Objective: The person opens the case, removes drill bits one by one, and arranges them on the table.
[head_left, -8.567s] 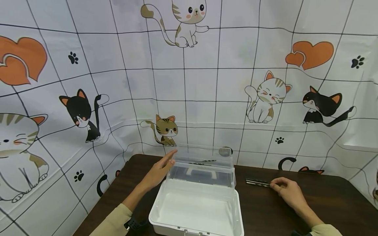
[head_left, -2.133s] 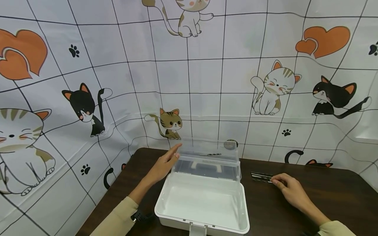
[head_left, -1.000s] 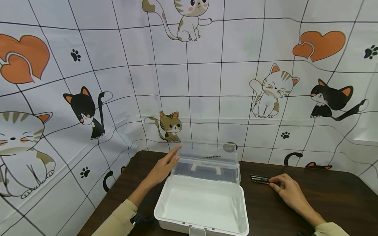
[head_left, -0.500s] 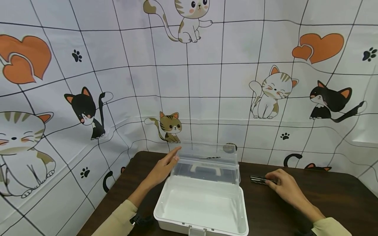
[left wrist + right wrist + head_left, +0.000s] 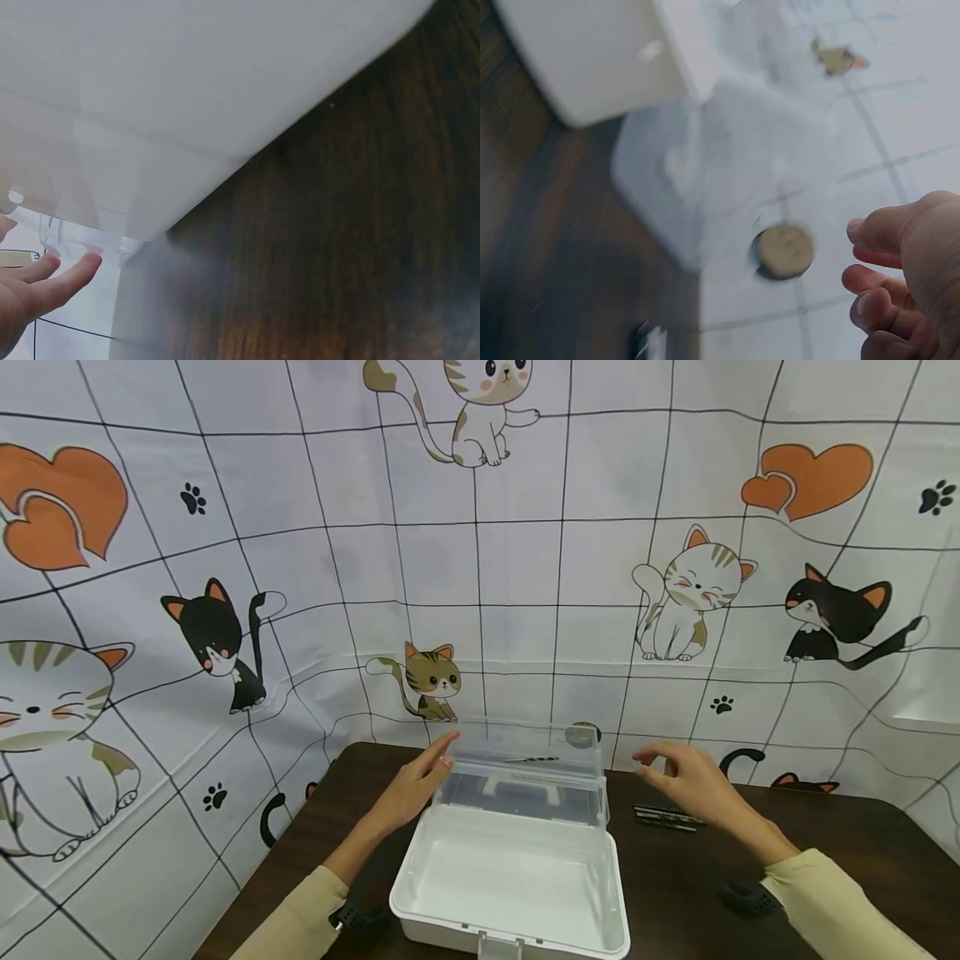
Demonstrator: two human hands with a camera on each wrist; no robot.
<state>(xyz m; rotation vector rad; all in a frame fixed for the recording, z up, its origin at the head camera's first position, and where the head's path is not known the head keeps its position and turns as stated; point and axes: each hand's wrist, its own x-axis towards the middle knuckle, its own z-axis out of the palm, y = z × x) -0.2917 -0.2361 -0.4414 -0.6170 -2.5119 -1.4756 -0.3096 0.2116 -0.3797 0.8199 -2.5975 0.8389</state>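
A white plastic box [image 5: 510, 877] stands on the table with its clear lid [image 5: 525, 785] tipped back. One dark drill bit [image 5: 532, 759] lies in the raised lid. My left hand [image 5: 412, 785] is at the lid's left edge, fingers extended; in the left wrist view its fingertips [image 5: 82, 270] are near the clear plastic. Several drill bits [image 5: 666, 817] lie side by side on the table, right of the box. My right hand [image 5: 690, 781] hovers above and behind them, fingers loosely bent, nothing between them in the right wrist view.
The dark wooden table [image 5: 825, 860] extends right of the box. A white cat-print sheet [image 5: 517, 568] hangs behind and at the left. A small round brown item [image 5: 582, 735] shows behind the lid's right corner. The box's front latch [image 5: 499, 947] hangs down.
My right hand has let go of the drill bits on the table and risen up and left. The lid held two bits at first, one since. My left hand stays at the lid.
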